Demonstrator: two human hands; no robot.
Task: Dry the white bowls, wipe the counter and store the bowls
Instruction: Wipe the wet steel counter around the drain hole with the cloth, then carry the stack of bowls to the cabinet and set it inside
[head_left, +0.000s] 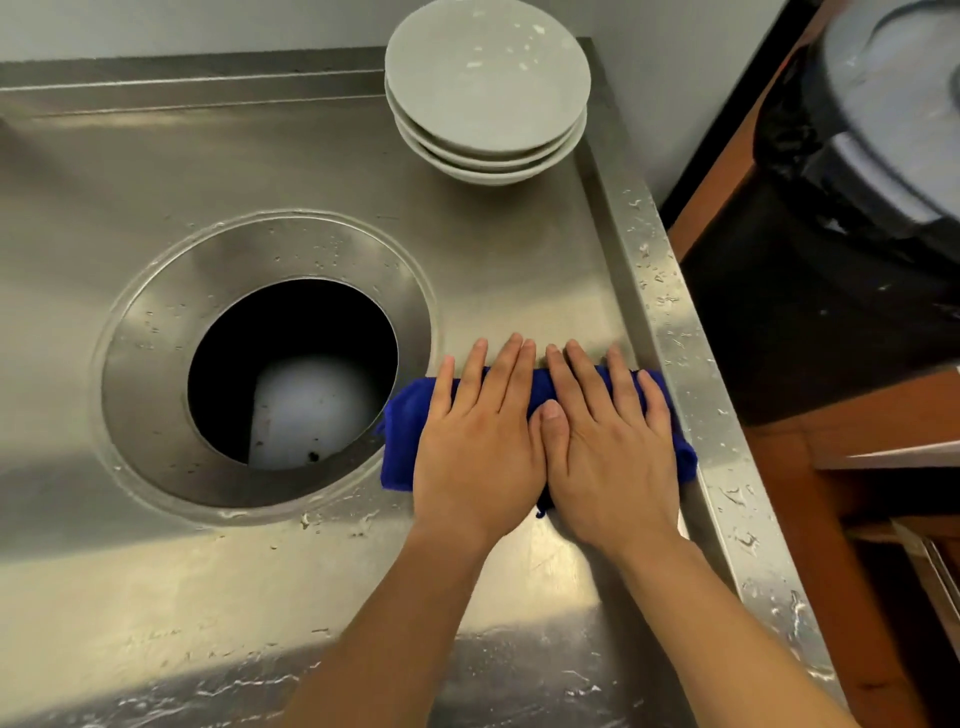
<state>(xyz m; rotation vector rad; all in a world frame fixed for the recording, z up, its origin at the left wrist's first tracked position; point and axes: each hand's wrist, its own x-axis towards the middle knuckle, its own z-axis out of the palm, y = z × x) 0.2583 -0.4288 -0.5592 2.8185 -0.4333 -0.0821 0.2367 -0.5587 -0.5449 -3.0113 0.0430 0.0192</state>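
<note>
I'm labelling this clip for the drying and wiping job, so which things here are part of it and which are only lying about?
Part of the job:
- stacked white bowls
- blue cloth
- steel counter
- left hand and right hand, both flat on the cloth

Just there:
- round hole in the counter
- black bin on the right

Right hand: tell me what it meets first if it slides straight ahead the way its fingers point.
The right hand meets bare steel counter first; farther on, probably the stacked white bowls, or the raised right rim if it drifts.
</note>
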